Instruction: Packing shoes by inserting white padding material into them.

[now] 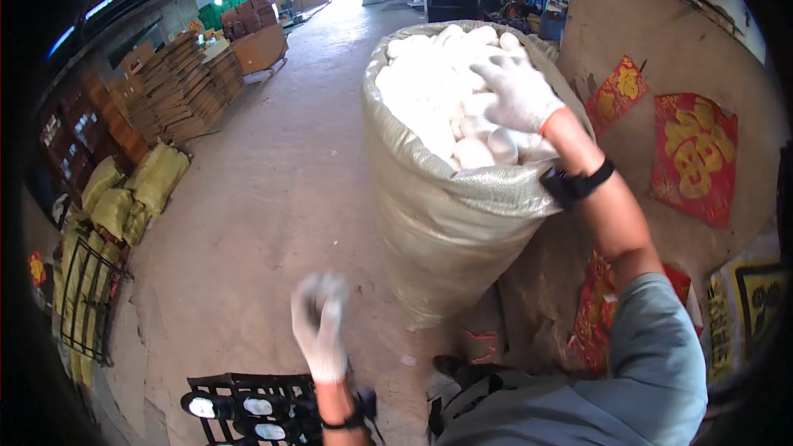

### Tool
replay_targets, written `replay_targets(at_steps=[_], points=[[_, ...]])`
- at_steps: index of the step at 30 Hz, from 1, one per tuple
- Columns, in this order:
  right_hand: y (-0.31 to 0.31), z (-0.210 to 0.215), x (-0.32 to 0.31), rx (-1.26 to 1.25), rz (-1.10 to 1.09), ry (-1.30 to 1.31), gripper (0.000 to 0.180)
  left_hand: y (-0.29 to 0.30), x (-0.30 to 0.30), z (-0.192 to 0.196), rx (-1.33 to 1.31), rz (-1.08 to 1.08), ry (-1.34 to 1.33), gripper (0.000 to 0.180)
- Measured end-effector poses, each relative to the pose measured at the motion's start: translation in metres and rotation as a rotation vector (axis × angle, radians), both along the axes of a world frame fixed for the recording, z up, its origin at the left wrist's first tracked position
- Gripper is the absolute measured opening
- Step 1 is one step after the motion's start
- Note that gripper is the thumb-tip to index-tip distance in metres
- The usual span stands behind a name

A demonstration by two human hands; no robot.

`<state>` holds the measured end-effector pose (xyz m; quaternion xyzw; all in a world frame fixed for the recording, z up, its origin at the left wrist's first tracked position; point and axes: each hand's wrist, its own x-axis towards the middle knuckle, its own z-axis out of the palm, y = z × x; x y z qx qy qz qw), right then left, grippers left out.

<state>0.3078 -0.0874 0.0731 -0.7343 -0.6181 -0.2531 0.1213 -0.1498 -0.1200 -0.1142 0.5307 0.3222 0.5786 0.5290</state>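
Observation:
A tall woven sack, pale and open at the top, is heaped with smooth white rounded pieces; their exact kind is unclear. My right hand, in a white glove with an orange cuff, reaches over the heap. Its fingers are stretched out, and no piece shows in its grasp. Lower left, my left hand, also gloved, is above the floor with fingers and thumb curved around a gap. Motion smears its fingertips. Just below it is a black rack holding several dark, shoe-like things with white ovals.
A brown board with red and gold paper decorations stands close on the right. Along the left are flattened cardboard stacks, yellow-green sacks and another black rack. Concrete floor runs back toward a bright doorway.

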Motion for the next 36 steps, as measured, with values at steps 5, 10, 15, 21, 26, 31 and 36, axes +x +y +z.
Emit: replay_targets(at_steps=[5,10,15,21,26,31,36], points=[[0.02,-0.006,0.132,-0.497,0.015,-0.189,0.058,0.151,0.226,0.165,0.395,-0.351,0.329,0.056],[0.019,-0.014,0.107,-0.522,0.053,0.232,0.048,0.31,0.385,0.17,0.424,-0.051,1.17,0.105],[-0.001,-0.018,0.117,-0.526,-0.04,0.248,0.045,0.305,0.463,0.158,0.364,0.021,1.382,0.112],[0.001,-0.013,0.113,-0.499,0.027,0.292,0.049,0.335,0.45,0.147,0.405,-0.083,1.498,0.107],[-0.003,0.001,0.131,-0.2,-0.007,0.455,0.055,0.302,0.43,0.149,0.485,-0.115,1.36,0.095],[0.044,0.015,0.124,0.133,0.303,1.232,0.067,0.261,0.383,0.156,0.495,-0.299,0.512,0.094],[0.069,0.034,0.05,0.189,0.384,0.819,0.074,0.189,0.323,0.16,0.426,-0.409,0.001,0.096]])
